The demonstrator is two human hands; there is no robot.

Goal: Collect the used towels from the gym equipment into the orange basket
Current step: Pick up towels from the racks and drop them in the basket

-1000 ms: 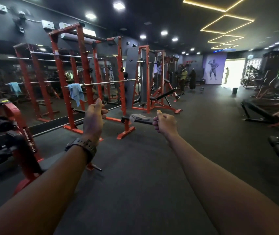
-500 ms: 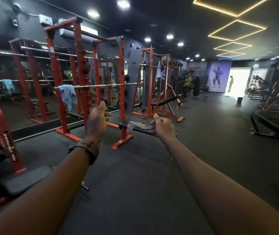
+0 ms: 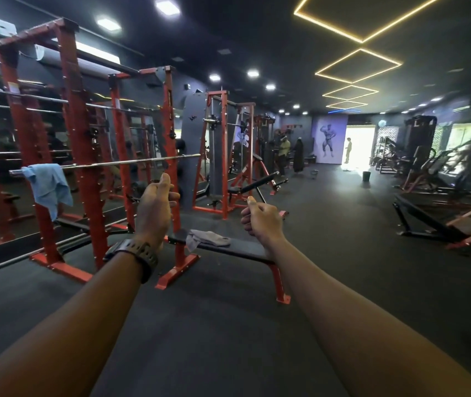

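A grey towel [image 3: 207, 238] lies crumpled on the near end of a flat black bench [image 3: 237, 249] with red legs, straight ahead on the floor. A blue towel [image 3: 48, 187] hangs over the left end of a steel barbell [image 3: 131, 161] in a red squat rack. Both my arms reach forward. My left hand [image 3: 154, 209], with a dark watch on the wrist, is loosely curled and empty, just left of the bench. My right hand [image 3: 261, 217] is curled into a loose fist, empty, above the bench's middle. No orange basket is in view.
Red racks [image 3: 82, 156] line a mirrored wall on the left. An incline bench [image 3: 257, 184] and more red frames stand beyond. Black machines [image 3: 429, 222] sit at the right. People stand far back near a bright doorway [image 3: 357, 144]. Dark rubber floor runs down the middle.
The view has moved forward: the bench with the grey towel and the rack with the blue towel are closer and larger. Both hands stay raised and empty.
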